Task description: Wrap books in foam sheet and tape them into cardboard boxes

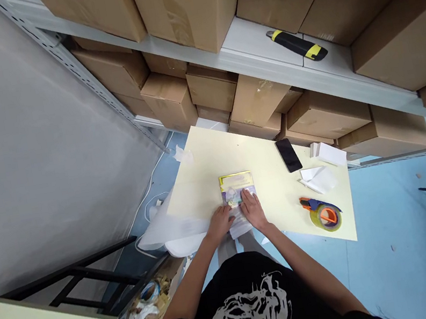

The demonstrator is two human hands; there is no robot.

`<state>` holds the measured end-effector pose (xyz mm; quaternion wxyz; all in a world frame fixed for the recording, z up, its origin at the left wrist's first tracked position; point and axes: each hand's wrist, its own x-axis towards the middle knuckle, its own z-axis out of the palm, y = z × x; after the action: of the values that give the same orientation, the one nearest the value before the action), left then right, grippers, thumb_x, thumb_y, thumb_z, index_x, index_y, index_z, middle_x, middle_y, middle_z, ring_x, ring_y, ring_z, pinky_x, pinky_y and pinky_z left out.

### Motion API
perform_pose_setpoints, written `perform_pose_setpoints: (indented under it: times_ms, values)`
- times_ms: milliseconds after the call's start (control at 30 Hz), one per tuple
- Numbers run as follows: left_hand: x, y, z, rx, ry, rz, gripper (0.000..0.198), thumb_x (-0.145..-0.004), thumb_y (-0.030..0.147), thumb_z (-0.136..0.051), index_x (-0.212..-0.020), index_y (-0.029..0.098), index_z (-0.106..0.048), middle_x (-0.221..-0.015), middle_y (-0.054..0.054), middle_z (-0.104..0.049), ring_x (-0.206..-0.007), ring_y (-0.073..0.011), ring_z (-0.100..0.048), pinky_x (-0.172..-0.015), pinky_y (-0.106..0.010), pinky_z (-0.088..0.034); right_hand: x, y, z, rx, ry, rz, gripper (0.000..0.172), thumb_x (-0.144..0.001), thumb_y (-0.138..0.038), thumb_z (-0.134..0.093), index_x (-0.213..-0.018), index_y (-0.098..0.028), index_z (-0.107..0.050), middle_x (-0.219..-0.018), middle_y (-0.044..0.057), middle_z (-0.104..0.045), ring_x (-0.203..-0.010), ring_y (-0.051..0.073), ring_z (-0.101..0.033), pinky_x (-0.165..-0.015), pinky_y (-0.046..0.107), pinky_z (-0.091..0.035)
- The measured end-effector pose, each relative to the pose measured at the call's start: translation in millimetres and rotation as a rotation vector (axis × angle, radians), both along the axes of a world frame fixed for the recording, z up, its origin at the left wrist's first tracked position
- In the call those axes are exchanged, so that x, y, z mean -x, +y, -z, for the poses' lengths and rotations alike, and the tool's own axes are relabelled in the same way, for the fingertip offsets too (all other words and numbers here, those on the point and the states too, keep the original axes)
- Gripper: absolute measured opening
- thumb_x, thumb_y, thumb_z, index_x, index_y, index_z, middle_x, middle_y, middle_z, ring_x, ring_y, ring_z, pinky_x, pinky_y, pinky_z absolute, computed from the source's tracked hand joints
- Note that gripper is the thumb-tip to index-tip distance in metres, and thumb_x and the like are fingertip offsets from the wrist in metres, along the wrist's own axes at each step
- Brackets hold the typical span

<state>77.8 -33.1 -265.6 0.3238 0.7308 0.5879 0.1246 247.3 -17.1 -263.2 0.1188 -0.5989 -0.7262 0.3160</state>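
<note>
A flat, book-like item (pixel 236 181) with a yellow and purple cover lies on the pale table, near its front edge. Thin translucent wrapping (pixel 241 226) covers its lower part and hangs toward my body. My left hand (pixel 220 222) rests at the lower left edge of the item, fingers stretched onto the wrapping and thumb apart from them. Flat on the item's lower right part lies my right hand (pixel 252 208), fingers extended and pressing on the wrapping. The item's underside and its lower edge are hidden.
To the right on the table (pixel 204 155) are a black phone (pixel 288 155), white cards (pixel 330 153), folded white paper (pixel 318 180) and a tape dispenser (pixel 326 215). White sheeting (pixel 176 230) hangs off the left edge. A utility knife (pixel 297 45) lies on the shelf among cardboard boxes (pixel 188 8).
</note>
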Motion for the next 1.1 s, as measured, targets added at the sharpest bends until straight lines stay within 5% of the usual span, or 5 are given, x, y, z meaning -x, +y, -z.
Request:
perform_pose_setpoints:
  times_ms: [133, 333, 533, 767, 1100]
  values:
    - [3, 8, -4.3, -0.027, 0.048, -0.002, 0.01, -0.084, 0.014, -0.05, -0.085, 0.019, -0.059, -0.085, -0.006, -0.063, -0.09, -0.022, -0.057, -0.086, -0.037, -0.045, -5, 0, -0.8, -0.031, -0.046, -0.055, 0.052, -0.091, -0.022, -0.031, -0.138, -0.005, -0.04, -0.147, 0.016, -0.035, -0.139, 0.023, -0.027, -0.115, 0.045, -0.016]
    - [-7, 19, -3.9, -0.13, 0.103, -0.11, 0.041, -0.087, 0.01, -0.041, -0.125, 0.021, -0.051, -0.129, -0.013, -0.053, -0.126, -0.0264, -0.042, -0.105, -0.047, -0.031, -9, -1, 2.4, -0.043, -0.035, -0.081, 0.051, -0.085, -0.02, -0.039, -0.135, -0.008, -0.044, -0.147, 0.015, -0.037, -0.139, 0.023, -0.027, -0.114, 0.045, -0.02]
    - [-11, 13, 12.8, -0.149, 0.117, -0.179, 0.04, -0.089, 0.016, -0.044, -0.127, 0.025, -0.052, -0.14, -0.01, -0.046, -0.125, -0.0273, -0.046, -0.105, -0.047, -0.034, -14, -5, 4.2, -0.021, -0.047, 0.191, 0.057, -0.084, -0.028, -0.046, -0.136, -0.009, -0.037, -0.15, 0.021, -0.023, -0.139, 0.033, -0.017, -0.109, 0.056, -0.021]
    - [-3, 17, 23.2, -0.157, 0.099, -0.168, 0.036, -0.09, 0.022, -0.047, -0.124, 0.027, -0.054, -0.138, -0.008, -0.049, -0.122, -0.0258, -0.048, -0.104, -0.045, -0.035, -21, 14, 6.3, 0.181, -0.01, 0.489, 0.055, -0.077, -0.036, -0.055, -0.121, -0.003, -0.046, -0.111, 0.025, -0.059, -0.104, 0.034, -0.057, -0.089, 0.049, -0.044]
    - [-24, 27, 23.2, -0.18, 0.029, -0.056, 0.04, -0.09, 0.02, -0.044, -0.13, 0.023, -0.048, -0.139, -0.008, -0.049, -0.126, -0.0223, -0.045, -0.104, -0.041, -0.033, -28, 40, -66.9, 0.233, 0.086, 0.301, 0.032, -0.084, -0.036, -0.044, -0.105, -0.019, -0.06, -0.093, 0.006, -0.071, -0.081, 0.021, -0.065, -0.074, 0.031, -0.048]
